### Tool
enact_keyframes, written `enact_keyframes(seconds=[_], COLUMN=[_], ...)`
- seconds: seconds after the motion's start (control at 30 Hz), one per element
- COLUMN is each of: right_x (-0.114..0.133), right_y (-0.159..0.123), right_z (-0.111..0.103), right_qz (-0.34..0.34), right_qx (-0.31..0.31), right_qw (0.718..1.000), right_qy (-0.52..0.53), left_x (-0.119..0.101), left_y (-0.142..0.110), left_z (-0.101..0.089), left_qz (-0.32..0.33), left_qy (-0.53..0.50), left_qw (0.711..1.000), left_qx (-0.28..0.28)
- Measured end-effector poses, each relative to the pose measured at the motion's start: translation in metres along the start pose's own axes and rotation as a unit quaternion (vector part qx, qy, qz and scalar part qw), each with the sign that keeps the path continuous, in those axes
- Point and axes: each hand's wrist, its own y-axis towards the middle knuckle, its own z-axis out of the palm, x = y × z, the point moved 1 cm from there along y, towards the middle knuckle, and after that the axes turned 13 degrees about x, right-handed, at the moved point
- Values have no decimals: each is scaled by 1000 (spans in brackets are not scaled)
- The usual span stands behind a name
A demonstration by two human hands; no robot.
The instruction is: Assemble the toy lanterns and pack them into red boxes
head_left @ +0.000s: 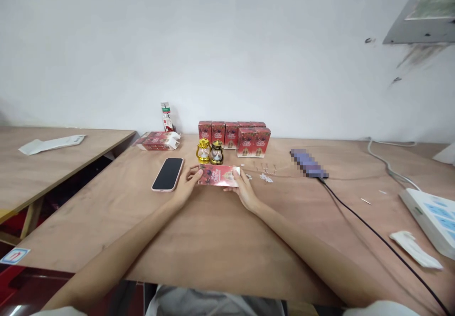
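Note:
A flattened red printed box is held sideways just above the table. My left hand pinches its left end, and my right hand grips the right end, thumb on top. Right behind it stand a gold miniature lantern and a darker bronze one, side by side. Several upright red boxes with similar print are grouped farther back. Small white pieces and thin pins lie to the right of my right hand.
Left of my hands lies a phone; behind it are flat red cartons and a small bottle. Toward the right are a pixelated phone on a black cable, a white device and a crumpled white wrapper.

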Motion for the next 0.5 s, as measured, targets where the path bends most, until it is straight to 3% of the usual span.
enact_keyframes(seconds=[0.17,0.33,0.5], right_x=[-1,0,7], right_y=[3,3,5], right_z=[0,-2,-5], right_qz=[11,3,21], right_qx=[-26,-51,-65], right_qw=[1000,998,996], right_qy=[6,30,60], left_x=[10,16,22], left_y=[-3,-1,9], left_z=[6,-1,-12], left_qz=[8,13,-6], left_qy=[3,26,-16], left_qw=[1000,997,996], left_qx=[15,-74,-85])
